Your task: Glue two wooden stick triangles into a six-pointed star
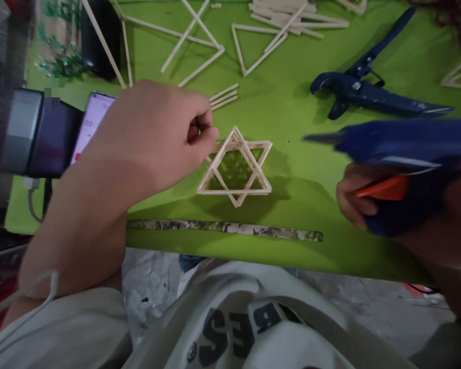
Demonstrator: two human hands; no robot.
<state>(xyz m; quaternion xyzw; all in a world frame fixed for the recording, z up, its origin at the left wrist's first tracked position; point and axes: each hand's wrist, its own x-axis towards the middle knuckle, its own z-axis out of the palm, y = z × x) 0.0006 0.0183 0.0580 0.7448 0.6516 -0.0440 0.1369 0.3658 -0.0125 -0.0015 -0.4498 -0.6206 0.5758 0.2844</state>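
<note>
A six-pointed star of thin wooden sticks (234, 192), built up in layers, rests on the green table in the middle of the view. My left hand (157, 133) is closed at the star's upper left corner, thumb and forefinger pinched together; that corner is hidden behind them. On the right, my right hand (355, 200) grips a blue glue gun (395, 141), smeared by motion. The fingers lie by its orange trigger (386, 187). Its nozzle points left, apart from the star. A few loose sticks (225, 97) lie just beyond my left hand.
Blue cutting pliers (369, 92) lie at the back right. Stick triangles (246, 64) and a stick pile (284, 15) are farther back. A patterned strip (238, 228) lies along the near edge of the green table (292, 256). A phone (88, 123) is at left.
</note>
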